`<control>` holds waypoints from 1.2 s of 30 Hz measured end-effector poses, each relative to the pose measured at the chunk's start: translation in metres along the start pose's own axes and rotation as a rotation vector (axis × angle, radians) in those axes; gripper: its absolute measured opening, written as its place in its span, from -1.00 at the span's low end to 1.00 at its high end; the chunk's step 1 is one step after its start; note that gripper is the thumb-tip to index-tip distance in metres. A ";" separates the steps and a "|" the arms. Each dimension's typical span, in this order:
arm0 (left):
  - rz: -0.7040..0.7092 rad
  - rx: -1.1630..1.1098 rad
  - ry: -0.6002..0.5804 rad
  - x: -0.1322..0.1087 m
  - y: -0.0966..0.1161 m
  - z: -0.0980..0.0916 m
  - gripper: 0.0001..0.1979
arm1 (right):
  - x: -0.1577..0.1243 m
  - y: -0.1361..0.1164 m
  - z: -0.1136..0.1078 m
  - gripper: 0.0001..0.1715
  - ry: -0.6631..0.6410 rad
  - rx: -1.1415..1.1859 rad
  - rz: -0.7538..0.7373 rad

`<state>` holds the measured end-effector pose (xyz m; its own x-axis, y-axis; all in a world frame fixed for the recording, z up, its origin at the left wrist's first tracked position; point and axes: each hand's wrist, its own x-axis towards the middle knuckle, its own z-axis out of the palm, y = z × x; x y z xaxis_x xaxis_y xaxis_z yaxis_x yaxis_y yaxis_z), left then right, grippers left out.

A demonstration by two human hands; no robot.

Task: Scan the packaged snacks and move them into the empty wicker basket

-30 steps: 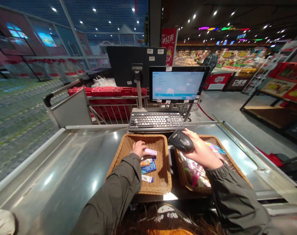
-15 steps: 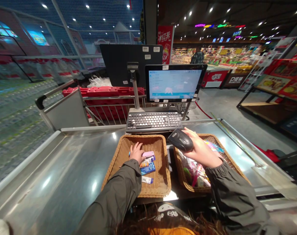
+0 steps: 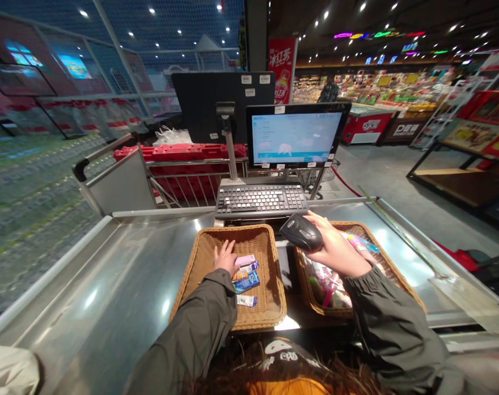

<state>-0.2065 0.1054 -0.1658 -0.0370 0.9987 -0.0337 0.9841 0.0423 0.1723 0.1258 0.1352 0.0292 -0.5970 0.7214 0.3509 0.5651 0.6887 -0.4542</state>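
Inside the left wicker basket (image 3: 280,296) my left hand (image 3: 225,258) is open, fingers spread, beside several small packets. A pink item (image 3: 245,260) lies just right of its fingertips; I cannot tell whether they touch. Below it are a blue packet (image 3: 247,282) and a white-and-blue packet (image 3: 246,300). My right hand (image 3: 335,249) is wrapped round a black barcode scanner (image 3: 302,232), held above the gap between the two baskets. Under that hand, the right wicker basket (image 3: 401,288) holds colourful bagged goods (image 3: 329,285), partly hidden by my wrist and sleeve.
A keyboard (image 3: 261,198) and a lit screen (image 3: 294,137) stand behind the baskets, with a second monitor (image 3: 200,109) facing away. The metal counter (image 3: 129,269) extends left. A cart with red contents (image 3: 183,178) is beyond it. Pale cloth (image 3: 10,367) lies at the lower left.
My left hand has shifted slightly left, away from the pink item, which shows more fully. My right hand still holds the scanner, nearly unmoved. The camera view has turned slightly left.
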 end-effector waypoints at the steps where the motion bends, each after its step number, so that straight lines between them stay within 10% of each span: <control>1: -0.008 0.002 0.000 0.000 0.001 -0.002 -0.80 | -0.001 0.000 -0.001 -0.39 0.008 0.002 -0.003; 9: 0.007 -0.054 0.005 0.022 0.045 -0.046 -0.83 | -0.017 0.008 -0.020 -0.39 0.070 -0.040 0.023; 17: 0.460 -0.242 0.142 0.006 0.156 -0.098 -0.77 | -0.044 0.030 -0.046 -0.38 0.194 -0.086 0.082; 25: 0.632 -0.168 0.090 -0.007 0.254 -0.068 -0.82 | -0.069 0.045 -0.074 -0.36 0.225 -0.098 0.161; 36: 0.470 -0.134 0.005 0.000 0.302 -0.033 -0.71 | -0.091 0.064 -0.087 -0.32 0.171 -0.118 0.199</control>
<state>0.0847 0.1192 -0.0818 0.4048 0.9107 0.0826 0.8634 -0.4104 0.2934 0.2660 0.1205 0.0395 -0.3683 0.8382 0.4023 0.7302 0.5286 -0.4328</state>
